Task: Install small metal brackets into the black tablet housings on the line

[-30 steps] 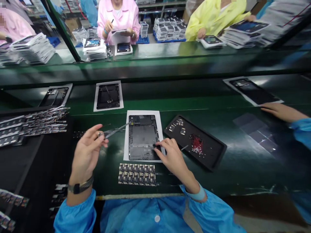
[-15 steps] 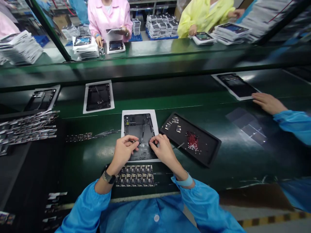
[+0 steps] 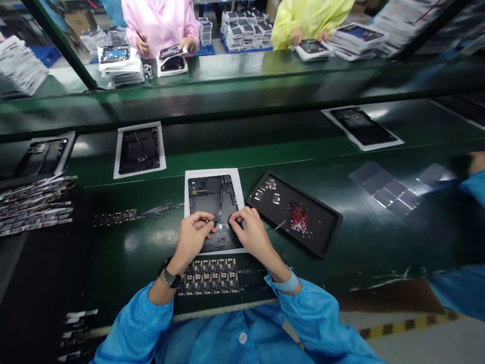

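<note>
A black tablet frame (image 3: 210, 198) lies on a white sheet (image 3: 189, 177) on the green bench in front of me. My left hand (image 3: 194, 236) and my right hand (image 3: 250, 235) rest on its lower half, fingertips pinched together near a thin dark ribbon cable (image 3: 220, 205) that runs down the frame's middle. What the pinched fingers grip is too small to make out. A panel of small circuit boards (image 3: 210, 276) lies just below the frame, between my wrists.
A black tray (image 3: 326, 237) with small parts and a red heap of screws (image 3: 298, 211) sits right of the frame. Strips of parts (image 3: 36, 202) lie at left. More frames on sheets ride the belt (image 3: 138, 150) (image 3: 360, 126). Workers stand behind the far counter.
My left hand has come in from the left, leaving the strip on the bench, and joined my right hand on the frame. The neighbour's hand at right has pulled back from the far frame.
</note>
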Motion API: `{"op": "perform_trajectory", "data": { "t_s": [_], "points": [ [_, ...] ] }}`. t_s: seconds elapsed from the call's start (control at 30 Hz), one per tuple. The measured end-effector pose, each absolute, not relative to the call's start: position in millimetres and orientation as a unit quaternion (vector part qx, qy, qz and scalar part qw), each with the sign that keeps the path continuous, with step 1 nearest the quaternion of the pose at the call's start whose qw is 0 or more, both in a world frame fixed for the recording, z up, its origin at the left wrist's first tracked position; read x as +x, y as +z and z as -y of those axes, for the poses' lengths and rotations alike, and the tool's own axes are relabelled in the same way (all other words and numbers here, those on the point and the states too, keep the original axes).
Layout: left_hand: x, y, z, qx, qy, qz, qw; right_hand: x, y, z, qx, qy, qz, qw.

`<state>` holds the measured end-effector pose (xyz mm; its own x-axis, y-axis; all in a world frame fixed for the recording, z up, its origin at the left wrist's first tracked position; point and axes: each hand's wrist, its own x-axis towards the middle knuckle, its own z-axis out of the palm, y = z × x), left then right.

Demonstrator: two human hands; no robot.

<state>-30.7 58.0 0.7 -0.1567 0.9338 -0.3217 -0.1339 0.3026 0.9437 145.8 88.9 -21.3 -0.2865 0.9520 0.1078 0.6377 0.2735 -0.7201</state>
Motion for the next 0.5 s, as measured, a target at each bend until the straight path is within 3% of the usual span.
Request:
{"op": "perform_trajectory", "data": {
  "t_s": [0.5],
  "points": [
    [-19.2, -3.1, -50.7, 0.373, 0.446, -0.575, 0.575, 154.7, -7.0, -76.8, -0.472, 0.437, 0.722, 0.256]
  ]
}}
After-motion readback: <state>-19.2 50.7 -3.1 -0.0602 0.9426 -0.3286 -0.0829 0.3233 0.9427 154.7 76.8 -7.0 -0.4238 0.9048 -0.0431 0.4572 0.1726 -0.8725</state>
